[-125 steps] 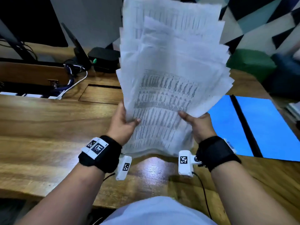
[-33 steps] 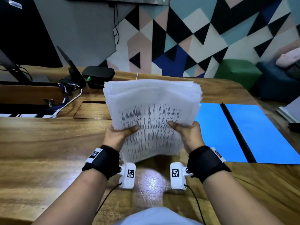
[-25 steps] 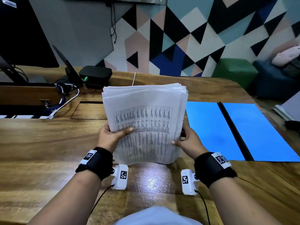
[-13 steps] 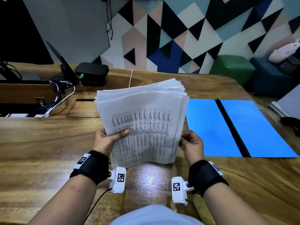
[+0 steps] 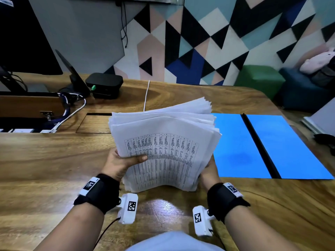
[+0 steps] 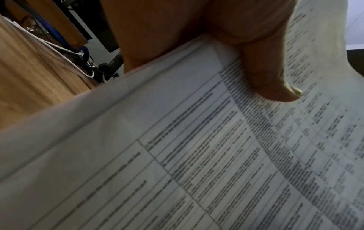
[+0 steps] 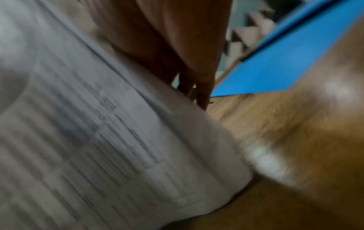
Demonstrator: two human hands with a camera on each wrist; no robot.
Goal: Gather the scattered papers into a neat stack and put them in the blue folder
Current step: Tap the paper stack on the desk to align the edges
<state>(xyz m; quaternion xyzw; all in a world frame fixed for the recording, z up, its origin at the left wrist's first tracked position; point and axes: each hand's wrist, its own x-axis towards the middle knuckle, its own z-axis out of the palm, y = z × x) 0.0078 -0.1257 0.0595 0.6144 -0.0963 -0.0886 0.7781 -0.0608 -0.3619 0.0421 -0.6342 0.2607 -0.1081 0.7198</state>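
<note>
1. Head view is showing the thick stack of white printed paper sheets standing on its near edge on the glossy brown wooden table, leaning away from the person, with the far edges fanning out unevenly toward the right
2. The left hand is gripping the stack's left edge; in the left wrist view the thumb is pressing across the printed grid of the top sheet while the other fingers are going behind the sheets
3. The right hand is sitting at the stack's lower right edge, mostly hidden behind the paper; the right wrist view is blurring, and its fingers are lying along the paper's edge, so I cannot tell whether they are pinching it or only steadying it
4. The open bright blue flat folder with a black spine is lying flat just to the right of the stack, with nothing on its two panels
5. The step in hand appears to be squaring the sheets, since the top edges are not yet lining up
6. The next move probably calls for tapping the near edge on the table until the fan closes, then carrying the stack right and laying it flat on one blue panel while keeping both sides held so no loose sheet slides out
</note>
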